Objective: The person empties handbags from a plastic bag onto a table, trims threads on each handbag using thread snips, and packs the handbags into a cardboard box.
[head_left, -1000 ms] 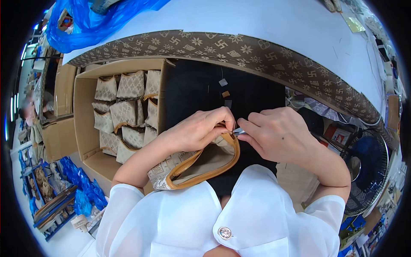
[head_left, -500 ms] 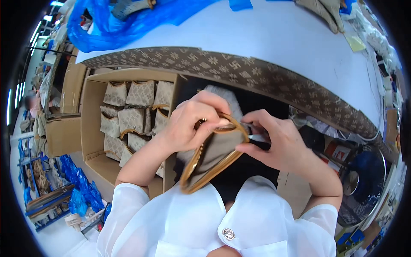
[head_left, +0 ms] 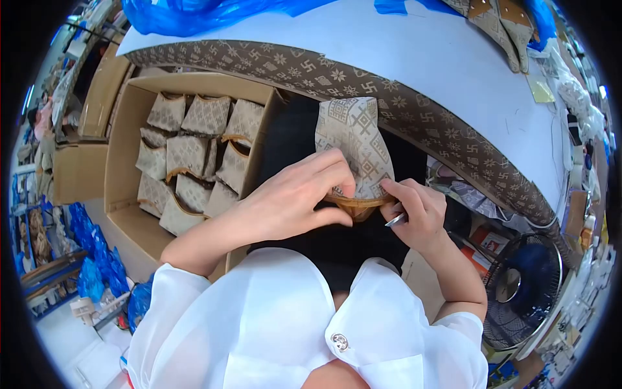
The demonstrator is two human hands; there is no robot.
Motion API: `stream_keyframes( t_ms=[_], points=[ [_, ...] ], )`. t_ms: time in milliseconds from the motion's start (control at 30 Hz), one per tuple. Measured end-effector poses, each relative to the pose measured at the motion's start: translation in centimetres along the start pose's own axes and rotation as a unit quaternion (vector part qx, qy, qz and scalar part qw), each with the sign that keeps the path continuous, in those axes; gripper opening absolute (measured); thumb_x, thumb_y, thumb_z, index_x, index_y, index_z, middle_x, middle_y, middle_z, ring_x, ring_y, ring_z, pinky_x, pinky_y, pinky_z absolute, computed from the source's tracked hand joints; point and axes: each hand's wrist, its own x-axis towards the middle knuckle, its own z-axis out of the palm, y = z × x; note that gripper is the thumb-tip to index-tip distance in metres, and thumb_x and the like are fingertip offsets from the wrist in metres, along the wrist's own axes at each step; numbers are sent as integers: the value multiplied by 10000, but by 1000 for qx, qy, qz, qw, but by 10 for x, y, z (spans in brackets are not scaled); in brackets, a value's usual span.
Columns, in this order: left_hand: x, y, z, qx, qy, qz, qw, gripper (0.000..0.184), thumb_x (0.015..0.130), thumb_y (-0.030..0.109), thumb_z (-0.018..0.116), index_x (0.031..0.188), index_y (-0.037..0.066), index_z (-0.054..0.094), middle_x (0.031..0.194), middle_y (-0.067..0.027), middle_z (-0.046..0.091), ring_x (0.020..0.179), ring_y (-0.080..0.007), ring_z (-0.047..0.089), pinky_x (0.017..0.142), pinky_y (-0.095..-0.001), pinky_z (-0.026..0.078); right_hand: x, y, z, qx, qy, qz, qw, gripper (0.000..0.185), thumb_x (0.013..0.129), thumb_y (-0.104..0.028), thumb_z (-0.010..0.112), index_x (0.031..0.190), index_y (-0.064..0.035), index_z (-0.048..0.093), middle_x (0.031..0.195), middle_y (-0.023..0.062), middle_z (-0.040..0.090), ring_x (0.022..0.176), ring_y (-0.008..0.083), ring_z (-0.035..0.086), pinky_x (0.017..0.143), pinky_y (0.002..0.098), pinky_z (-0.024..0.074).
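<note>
A beige patterned pouch (head_left: 355,139) with tan edging hangs over my lap, its trimmed edge toward me. My left hand (head_left: 304,194) has its fingers curled onto the left end of that edge, the thumb reaching below it. At the right end, my right hand (head_left: 418,211) pinches the edge between thumb and finger. A small silvery metal tool (head_left: 395,220) also pokes out of my right hand; its kind is hidden by the fingers. The pouch's zip is out of sight.
To my left stands a cardboard box (head_left: 123,149) with several similar pouches (head_left: 188,142) in rows. Ahead is a white-topped table (head_left: 414,45) with a patterned front edge and blue plastic (head_left: 220,16). A black fan (head_left: 518,292) stands at my right.
The pouch has turned from its open, zipped side to its patterned outside, with the trimmed edge now toward me. My left hand has shifted along it. The camera view has moved slightly.
</note>
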Motion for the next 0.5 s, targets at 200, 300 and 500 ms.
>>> stream_keyframes(
  t_ms=[200,300,500],
  points=[
    [9,-3,-7,-74,-90,-108,987,247,771,127,741,856,9,541,891,-96,533,774,-259,562,691,-366,451,2,-2,-7,-25,-68,-29,997,396,677,-94,742,1041,-33,598,696,43,542,554,195,572,475,288,447],
    [14,-14,-7,-83,-138,-84,983,237,773,122,737,826,-5,544,845,-100,549,743,-257,569,666,-368,451,11,-12,-24,-6,-144,21,989,389,735,-137,744,1068,-30,574,736,66,570,587,219,583,515,299,456],
    [16,-17,-4,-98,-142,-70,983,215,769,86,738,791,5,540,773,-78,544,688,-205,561,606,-323,449,21,-21,-45,48,-234,151,959,306,895,-264,659,1048,-46,510,696,79,582,596,251,608,538,319,473]
  ],
)
